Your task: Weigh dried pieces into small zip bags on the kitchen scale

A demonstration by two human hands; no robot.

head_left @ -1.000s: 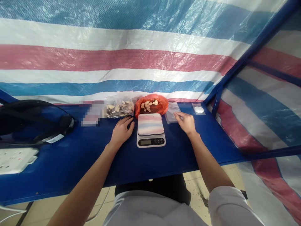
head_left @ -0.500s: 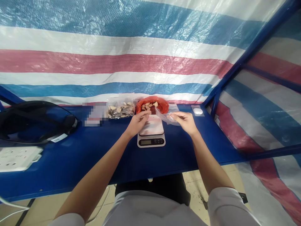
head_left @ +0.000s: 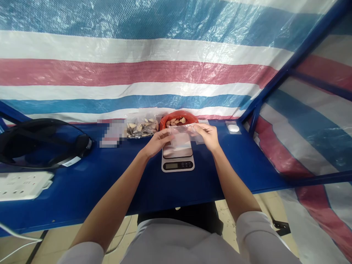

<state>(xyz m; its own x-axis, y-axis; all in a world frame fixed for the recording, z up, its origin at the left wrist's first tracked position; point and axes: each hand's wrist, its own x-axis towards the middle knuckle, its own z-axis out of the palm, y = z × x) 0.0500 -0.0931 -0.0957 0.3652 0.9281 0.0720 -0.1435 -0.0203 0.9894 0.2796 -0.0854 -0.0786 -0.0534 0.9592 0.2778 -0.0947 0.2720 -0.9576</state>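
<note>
A clear plastic bag [head_left: 180,136] is stretched between my two hands, above the plate of a small white digital scale [head_left: 178,165]. My left hand [head_left: 158,142] pinches the bag's left edge. At its upper right corner, my right hand [head_left: 207,136] grips it between thumb and fingers. Just behind the bag stands an open red plastic bag [head_left: 190,116] holding several pale, brownish slices [head_left: 176,121]. Left of that lies a clear bag of similar slices [head_left: 141,128]. Flat clear bags [head_left: 202,139] lie partly under my right hand.
At the left of the blue table [head_left: 110,190] are a black headset-like strap [head_left: 44,123] and a white power strip [head_left: 24,185]. A blurred-out packet [head_left: 112,134] lies behind. At the right is a small white round object [head_left: 233,128] on clear plastic. Striped sheeting [head_left: 137,73] hangs behind.
My right hand has moved left, bringing the clear bag over the scale. My left hand now holds the bag's left edge, so it is spread between both hands.
</note>
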